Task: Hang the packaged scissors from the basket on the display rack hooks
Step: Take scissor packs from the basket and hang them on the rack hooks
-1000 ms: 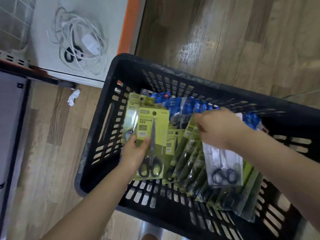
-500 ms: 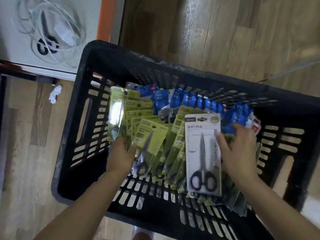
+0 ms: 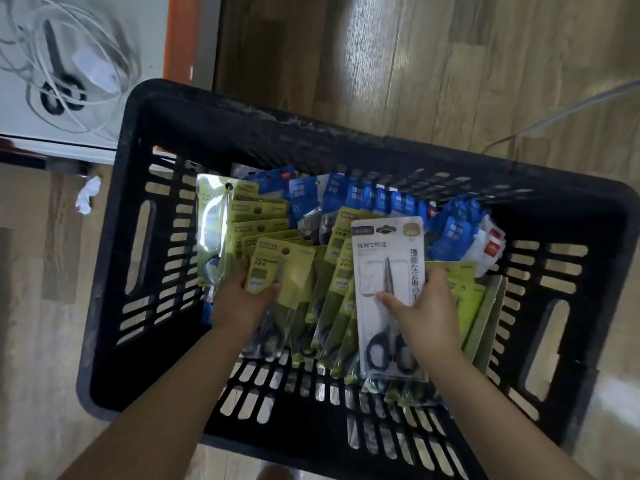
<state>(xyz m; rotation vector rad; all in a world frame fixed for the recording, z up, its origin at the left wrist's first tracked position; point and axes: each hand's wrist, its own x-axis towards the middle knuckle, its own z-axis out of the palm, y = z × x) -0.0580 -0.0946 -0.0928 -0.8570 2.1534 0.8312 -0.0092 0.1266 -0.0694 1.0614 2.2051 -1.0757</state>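
We are picking stock from the basket (image 3: 221, 109): left hand (image 3: 242, 299) grasps a green pack (image 3: 277, 268), right hand (image 3: 426, 306) a white pack (image 3: 384, 258) at 3 o'clock; next, probably lift toward hooks.

A white-carded scissors pack (image 3: 387, 271) stands upright among green packs (image 3: 277, 268) in the black basket (image 3: 114, 237).

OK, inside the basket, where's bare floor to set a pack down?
Bare basket floor shows along the near wall, below the green packs, and beside the left wall, left of the left hand. Crowded: the middle and far side, blue packs.
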